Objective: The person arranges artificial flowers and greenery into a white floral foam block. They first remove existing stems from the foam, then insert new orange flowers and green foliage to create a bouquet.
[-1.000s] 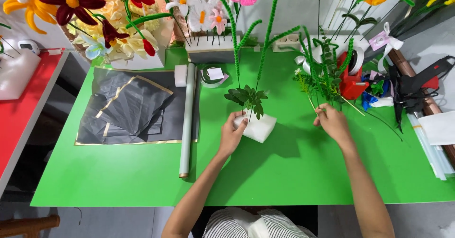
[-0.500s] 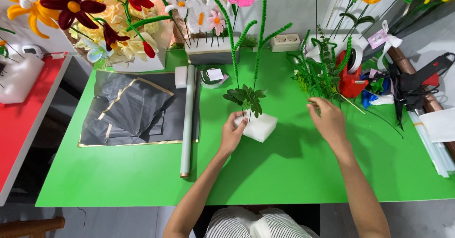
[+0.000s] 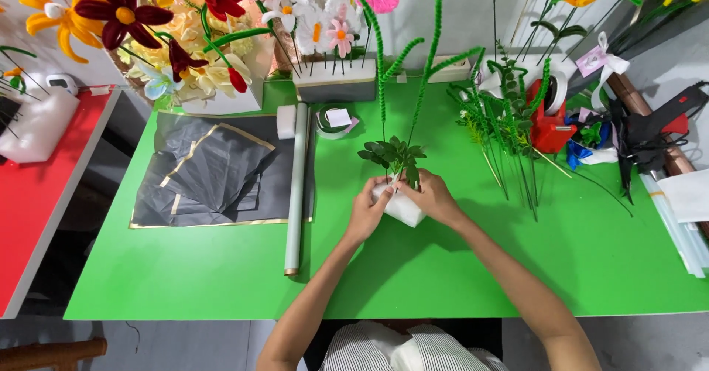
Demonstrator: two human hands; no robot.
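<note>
The right hand [image 3: 432, 197] has come back from the loose green stems to join the left hand [image 3: 367, 210] at the white foam block [image 3: 405, 210]. That block sits mid-bench on the smooth green bench [image 3: 185, 268], soft-edged and matte, with a sprig of small dark leaves [image 3: 391, 153] and two fuzzy green stems [image 3: 384, 83] rising from it. Both grips are pinching it, fingers curled against its top and sides.

I note a green table [image 3: 221, 282], black wrapping sheets with gold edges [image 3: 214, 172], a pale rolled tube [image 3: 297, 186] beside them, a tape roll [image 3: 334, 122], a red tape dispenser [image 3: 550, 124], loose green stems [image 3: 509, 135], a black glue gun [image 3: 665, 120], handmade flowers [image 3: 185, 31] at back left.
</note>
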